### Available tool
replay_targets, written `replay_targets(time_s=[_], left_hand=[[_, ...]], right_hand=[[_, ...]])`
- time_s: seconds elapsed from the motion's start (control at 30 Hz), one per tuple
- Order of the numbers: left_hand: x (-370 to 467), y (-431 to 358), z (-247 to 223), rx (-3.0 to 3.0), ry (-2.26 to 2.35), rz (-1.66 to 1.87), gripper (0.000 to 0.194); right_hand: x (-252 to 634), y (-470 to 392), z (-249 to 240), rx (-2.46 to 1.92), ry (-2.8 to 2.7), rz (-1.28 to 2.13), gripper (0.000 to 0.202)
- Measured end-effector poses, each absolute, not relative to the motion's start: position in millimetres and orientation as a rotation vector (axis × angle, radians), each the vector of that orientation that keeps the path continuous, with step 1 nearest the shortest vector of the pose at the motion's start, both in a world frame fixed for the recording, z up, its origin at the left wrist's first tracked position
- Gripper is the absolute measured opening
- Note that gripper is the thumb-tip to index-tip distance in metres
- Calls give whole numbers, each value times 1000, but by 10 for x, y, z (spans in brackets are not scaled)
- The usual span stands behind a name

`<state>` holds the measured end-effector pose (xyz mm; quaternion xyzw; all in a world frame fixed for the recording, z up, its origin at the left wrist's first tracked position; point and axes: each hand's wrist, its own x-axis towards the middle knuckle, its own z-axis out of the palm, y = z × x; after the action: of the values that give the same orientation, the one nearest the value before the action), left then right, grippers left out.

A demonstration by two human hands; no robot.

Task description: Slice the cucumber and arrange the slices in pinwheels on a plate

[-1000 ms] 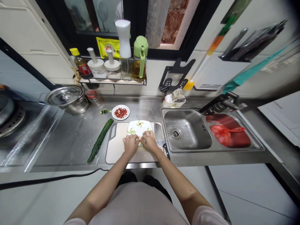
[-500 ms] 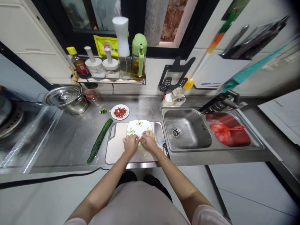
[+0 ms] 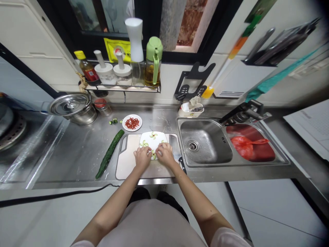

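A square white plate [image 3: 153, 141] lies on the cutting board [image 3: 125, 164], with green cucumber slices [image 3: 153, 136] set in small pinwheels near its edges. My left hand [image 3: 143, 157] rests at the plate's front left, fingers bent and slightly apart. At the front right is my right hand [image 3: 165, 154], its thumb and fingers also bent and a little apart. One pinwheel of slices [image 3: 153, 155] shows between the two hands. Nothing is visible in either hand, though part of the fingers is hidden. The right hand partly covers the right pinwheel.
A whole cucumber [image 3: 110, 153] lies left of the board. Behind it are a small plate of red pieces [image 3: 132, 122] and cucumber scraps [image 3: 114, 120]. A knife [image 3: 182, 165] lies at the board's right side, beside the sink [image 3: 205, 140]. A lidded pot [image 3: 77, 109] stands back left.
My hands have drawn slightly apart, the left one moving a little left. More of the front pinwheel shows between them. The view has shifted slightly.
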<state>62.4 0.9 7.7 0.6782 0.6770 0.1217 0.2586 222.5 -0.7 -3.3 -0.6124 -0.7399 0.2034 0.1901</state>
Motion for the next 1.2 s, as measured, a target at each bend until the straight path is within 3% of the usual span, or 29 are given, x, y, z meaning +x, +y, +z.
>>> replay_targets(time_s=[1.2], left_hand=[[679, 6, 9, 1787, 1856, 335, 16]], right_hand=[[2175, -16, -108, -1787, -2042, 561, 13]])
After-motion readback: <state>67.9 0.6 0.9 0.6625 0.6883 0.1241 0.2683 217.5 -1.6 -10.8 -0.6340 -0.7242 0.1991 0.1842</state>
